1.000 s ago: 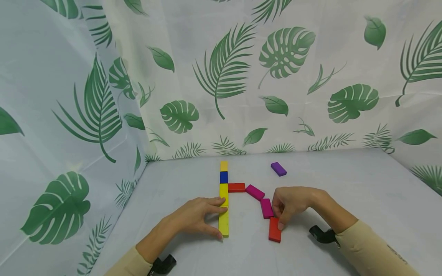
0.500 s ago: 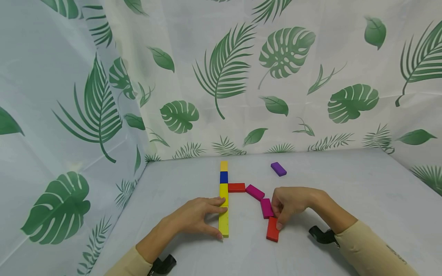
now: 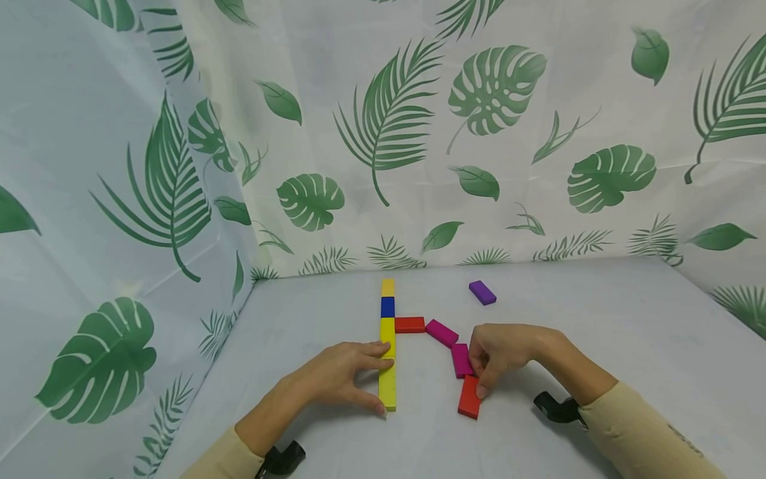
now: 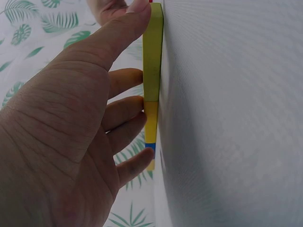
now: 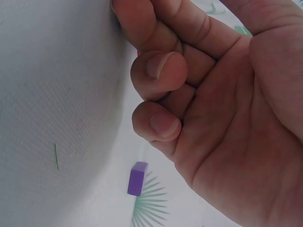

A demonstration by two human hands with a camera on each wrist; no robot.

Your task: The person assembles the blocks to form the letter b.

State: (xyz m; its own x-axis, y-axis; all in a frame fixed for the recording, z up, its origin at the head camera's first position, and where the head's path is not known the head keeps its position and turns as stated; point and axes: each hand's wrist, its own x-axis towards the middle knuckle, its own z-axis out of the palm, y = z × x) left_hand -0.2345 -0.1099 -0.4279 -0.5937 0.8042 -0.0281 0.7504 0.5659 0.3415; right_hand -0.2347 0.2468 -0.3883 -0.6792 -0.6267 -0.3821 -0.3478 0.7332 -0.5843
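My left hand [image 3: 341,369] rests beside a straight column of flat blocks, its spread fingertips on the long yellow-green block [image 3: 387,392] and the yellow block [image 3: 388,329]. Beyond these lie a blue block [image 3: 387,307] and a light yellow one [image 3: 388,287]. A red block [image 3: 409,325] juts right from the column. From its end, two magenta blocks [image 3: 441,333] curve down toward the near red block [image 3: 468,399]. My right hand [image 3: 505,349] pinches that near red block at its right edge, thumb on it and the other fingers curled, as the right wrist view shows.
A purple block [image 3: 482,293] lies alone at the back right. The white tabletop [image 3: 598,299] meets a leaf-printed cloth [image 3: 407,219] behind and at the left. Black wrist cameras [image 3: 556,407] sit under both sleeves.
The near red block has turned, its near end swinging left, with my right hand shifting slightly left along with it. My left hand and the other blocks stay put.
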